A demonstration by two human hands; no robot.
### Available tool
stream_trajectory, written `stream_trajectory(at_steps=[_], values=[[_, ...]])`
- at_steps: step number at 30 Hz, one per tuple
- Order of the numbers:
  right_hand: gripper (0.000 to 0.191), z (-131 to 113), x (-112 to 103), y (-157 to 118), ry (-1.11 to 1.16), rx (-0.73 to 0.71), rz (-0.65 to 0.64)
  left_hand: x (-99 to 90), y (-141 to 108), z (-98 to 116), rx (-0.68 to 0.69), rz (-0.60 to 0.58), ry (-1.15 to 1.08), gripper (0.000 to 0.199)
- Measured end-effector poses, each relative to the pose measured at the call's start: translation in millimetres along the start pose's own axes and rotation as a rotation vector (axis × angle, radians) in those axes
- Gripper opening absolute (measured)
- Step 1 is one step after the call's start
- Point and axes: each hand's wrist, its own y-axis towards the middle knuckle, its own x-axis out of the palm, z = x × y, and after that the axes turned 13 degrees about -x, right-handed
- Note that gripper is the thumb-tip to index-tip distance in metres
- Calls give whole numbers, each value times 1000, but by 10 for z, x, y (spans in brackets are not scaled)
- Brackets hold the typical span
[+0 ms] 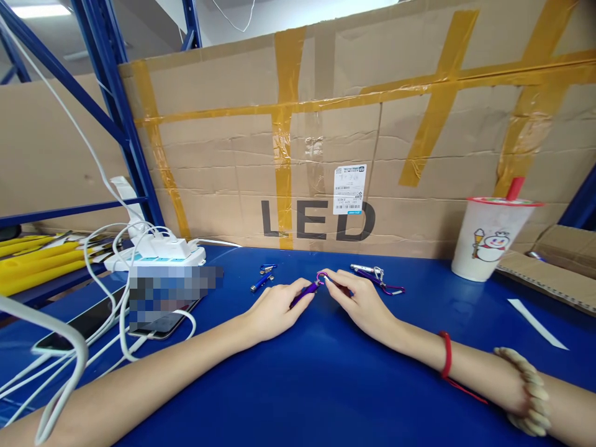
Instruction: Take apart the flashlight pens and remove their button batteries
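My left hand point(279, 310) pinches the slim purple barrel of what looks like a keychain flashlight point(305, 294) just above the blue table. At its far end is a small purple carabiner point(321, 275), and my right hand point(365, 304) grips this between thumb and fingers. Beyond my left hand lies a blue keychain flashlight point(261, 284) with a blue clip point(267, 269) behind it. Behind my right hand rest a silver keychain flashlight point(367, 269) and a dark purple carabiner point(395, 290). My fingers partly cover the purple barrel.
Phones point(161, 324) and tangled white cables point(123, 310) crowd the left, by a white power strip point(198, 256). A lidded cup point(484, 245) with a red straw stands at right, near a paper strip point(537, 324). A large cardboard sheet point(223, 180) walls off the back.
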Motion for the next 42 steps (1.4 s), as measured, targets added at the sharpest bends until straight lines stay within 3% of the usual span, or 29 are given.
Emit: stream_trajectory(at_steps=[9,16,23,29,34,42], values=[[27,-22,-4,-9,59,-36,12,-7,2,5,47,-14,-10,31],[31,14,14,-10,11,-8,52,-10,-31,35,156,-23,121,34],[39,124,88,-53,-164,89,-89,-37,-49,69,106,32,107,29],[38,102,88,-27,-53,28,-170,-32,-48,65,56,80,104,26],[32,16,13,26,83,-12,-51,-24,-37,59,2,86,124,29],[22,-46,-58,34,214,26,120,-3,-6,-1,53,13,125,37]])
